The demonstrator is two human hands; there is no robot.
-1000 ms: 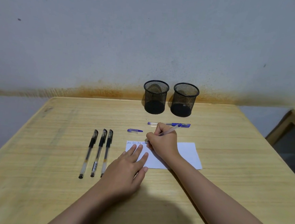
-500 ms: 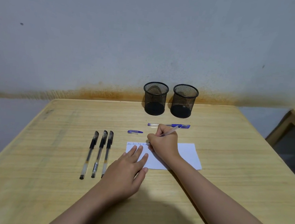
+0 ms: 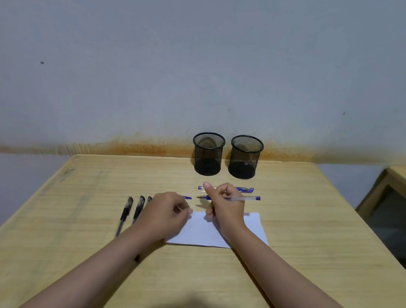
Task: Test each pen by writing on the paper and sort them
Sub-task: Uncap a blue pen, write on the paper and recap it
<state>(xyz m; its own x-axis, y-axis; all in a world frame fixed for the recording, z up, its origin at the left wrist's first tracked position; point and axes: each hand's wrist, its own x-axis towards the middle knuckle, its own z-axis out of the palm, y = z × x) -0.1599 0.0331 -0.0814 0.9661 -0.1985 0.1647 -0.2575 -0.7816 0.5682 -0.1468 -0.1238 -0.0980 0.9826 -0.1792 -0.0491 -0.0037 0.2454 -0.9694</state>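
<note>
My right hand (image 3: 227,204) grips an uncapped blue pen (image 3: 239,198) level above the table, its tip pointing left. My left hand (image 3: 166,211) hovers over the left end of the white paper (image 3: 252,227), fingers loosely curled with nothing seen in them. Just beyond its knuckles lies the blue cap (image 3: 187,197), partly covered. A second blue pen (image 3: 244,189), capped, lies behind my right hand. Three black pens (image 3: 126,211) lie side by side on the left, the rightmost mostly hidden by my left hand. Two black mesh pots, the left (image 3: 208,154) and the right (image 3: 245,157), stand at the back.
The wooden table (image 3: 312,235) backs onto a grey wall with a rust-coloured stain along its base. Another piece of wooden furniture (image 3: 404,179) stands off the table's right side.
My right hand lifted off the paper and turned the pen level, tip to the left. My left hand rose from the paper and moved up toward the cap. The view tilted upward.
</note>
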